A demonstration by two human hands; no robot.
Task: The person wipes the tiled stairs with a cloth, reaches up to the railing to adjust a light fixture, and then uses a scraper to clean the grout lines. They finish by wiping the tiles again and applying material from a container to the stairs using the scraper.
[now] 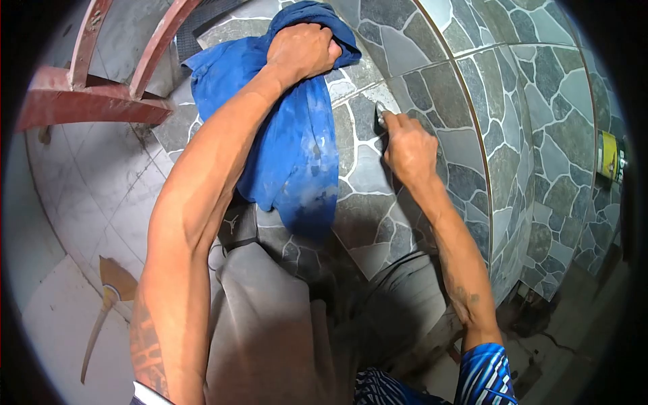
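Note:
My left hand is closed on a bunched blue cloth, its fingers wrapped into the upper folds. The lower part of this cloth hangs down over stone-patterned tiles and carries whitish smears. To the right, my right hand grips a small scraper; its thin metal blade shows, while most of the handle is hidden in my fingers. The blade tip is at a joint between grey tiles, beside a pale, whitish smeared patch.
A red metal frame stands at the upper left. A broom-like tool lies on the pale floor at lower left. Thin trim edges the curved tiled surface, and a yellow-labelled container is at far right.

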